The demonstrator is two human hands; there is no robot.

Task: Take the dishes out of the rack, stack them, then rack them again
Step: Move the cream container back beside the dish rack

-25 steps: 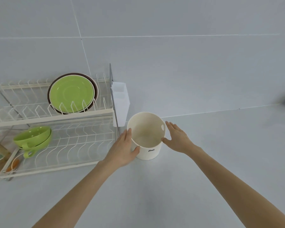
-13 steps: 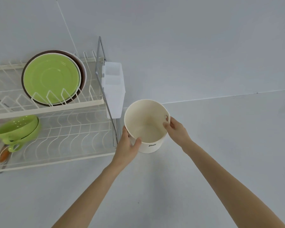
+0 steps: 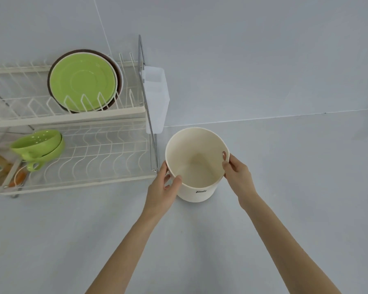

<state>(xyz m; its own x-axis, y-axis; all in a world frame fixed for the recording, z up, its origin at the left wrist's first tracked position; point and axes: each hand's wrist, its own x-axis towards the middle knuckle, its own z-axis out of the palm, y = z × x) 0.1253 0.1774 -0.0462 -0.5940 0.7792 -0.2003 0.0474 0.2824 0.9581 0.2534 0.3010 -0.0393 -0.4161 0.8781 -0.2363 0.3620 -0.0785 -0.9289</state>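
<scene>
Your left hand and right hand both grip the rim of the cream pot, thumbs hooked inside. It stands upright on the table, mouth up, just beside the rack's right end.

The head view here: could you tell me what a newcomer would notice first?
Both hands grip a cream pot on the counter right of the rack: left hand at its near-left rim, right hand at its right handle. A green plate stands upright on the upper tier, green cups below.
</scene>
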